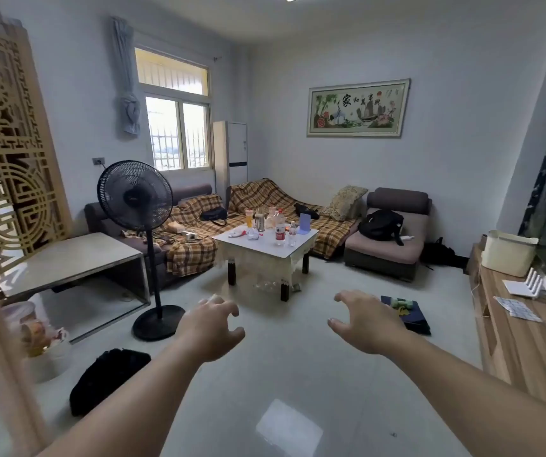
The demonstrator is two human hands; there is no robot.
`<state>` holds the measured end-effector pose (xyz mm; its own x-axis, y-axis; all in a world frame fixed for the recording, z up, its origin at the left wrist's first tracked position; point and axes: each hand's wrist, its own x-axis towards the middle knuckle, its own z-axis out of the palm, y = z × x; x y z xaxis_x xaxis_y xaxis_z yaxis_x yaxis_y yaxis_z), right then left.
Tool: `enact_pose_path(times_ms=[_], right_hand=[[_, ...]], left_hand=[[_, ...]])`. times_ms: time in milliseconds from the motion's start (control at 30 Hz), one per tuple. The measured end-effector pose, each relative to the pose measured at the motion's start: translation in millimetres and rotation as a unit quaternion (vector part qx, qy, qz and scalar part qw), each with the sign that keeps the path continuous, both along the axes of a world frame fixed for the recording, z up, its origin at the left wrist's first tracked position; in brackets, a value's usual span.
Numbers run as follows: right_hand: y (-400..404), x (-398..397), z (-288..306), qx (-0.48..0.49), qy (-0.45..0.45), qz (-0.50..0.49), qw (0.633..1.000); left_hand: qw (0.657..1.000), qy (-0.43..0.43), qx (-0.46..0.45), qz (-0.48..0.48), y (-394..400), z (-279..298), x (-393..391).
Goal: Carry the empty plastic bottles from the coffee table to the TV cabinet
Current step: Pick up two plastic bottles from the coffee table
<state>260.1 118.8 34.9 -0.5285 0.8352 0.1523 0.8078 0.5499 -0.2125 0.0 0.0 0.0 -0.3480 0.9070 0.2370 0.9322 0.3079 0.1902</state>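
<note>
two hands out front, i see both empty: left hand [210,328] and right hand [365,319] with fingers spread and curled (nothing gripped). plastic bottles [280,229] upright on coffee table [301,240], well ahead. tv cabinet [522,338] at right edge.

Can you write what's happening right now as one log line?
phase: approach | left hand: open, empty | right hand: open, empty | plastic bottles: on coffee table | TV cabinet: right
</note>
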Motion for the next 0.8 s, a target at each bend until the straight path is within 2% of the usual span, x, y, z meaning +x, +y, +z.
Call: enact_pose_path(times_ms=[367, 667, 800], right_hand=[[155, -142, 11, -0.019, -0.009, -0.035, 0.999], [302, -199, -13, -0.047, -0.006, -0.038, 0.998], [396, -216, -17, -0.043, 0.001, -0.037, 0.998]], left_hand=[[1.0, -0.027, 0.004, 0.01, 165, 7, -156], [0.997, -0.074, -0.016, 0.001, 314, -9, -205], [0.998, -0.053, -0.023, -0.01, 409, -7, -215]])
